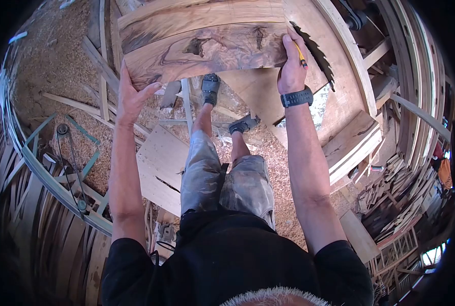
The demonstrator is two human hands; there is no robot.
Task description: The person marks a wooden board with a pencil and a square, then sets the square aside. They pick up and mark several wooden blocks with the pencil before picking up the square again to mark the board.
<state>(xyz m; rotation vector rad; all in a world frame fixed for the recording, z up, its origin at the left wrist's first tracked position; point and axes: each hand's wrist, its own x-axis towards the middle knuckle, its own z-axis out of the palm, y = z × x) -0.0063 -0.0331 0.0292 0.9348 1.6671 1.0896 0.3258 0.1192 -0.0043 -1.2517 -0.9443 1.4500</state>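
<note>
Walnut slab (pixel 207 43): long axis left-right, gripped endwise between left hand (pixel 130 97) and right hand (pixel 291 71), fingers wrapped; pencil (pixel 301 55) in right; saw blade (pixel 316 51) just beyond.

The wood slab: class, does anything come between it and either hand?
Nothing visible. The left hand grips the wood slab at its left end; the right hand presses its right end, a yellow pencil between the fingers.

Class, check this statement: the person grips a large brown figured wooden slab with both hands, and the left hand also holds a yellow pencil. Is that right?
Not quite. In the head view, the yellow pencil is in the right hand, the one above the dark wristwatch. The left hand holds only the large brown figured wooden slab. Both hands do grip the slab.
</note>
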